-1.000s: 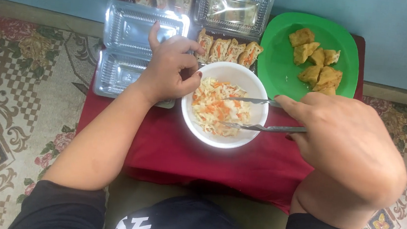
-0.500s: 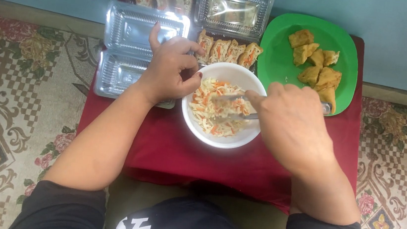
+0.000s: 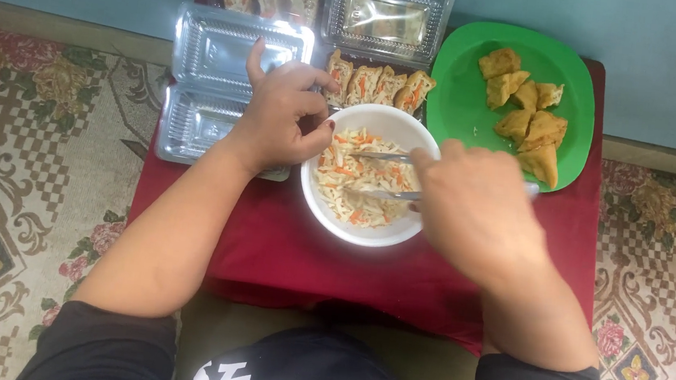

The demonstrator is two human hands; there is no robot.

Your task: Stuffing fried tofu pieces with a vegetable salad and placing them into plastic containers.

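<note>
Patterned carpet surrounds a red table (image 3: 282,251). Centre on it sits a white bowl (image 3: 351,228) of noodles; the left hand (image 3: 279,118) pinches its rim, and the right hand (image 3: 477,207) grips tongs (image 3: 381,173) inside it.

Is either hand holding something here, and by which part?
The right hand holds metal tongs by their handle end, tips in the white bowl. The left hand grips the bowl's rim.

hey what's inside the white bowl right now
The white bowl holds pale shredded strips mixed with orange carrot bits, with metal tongs dipping in. The right hand covers its right edge.
</note>
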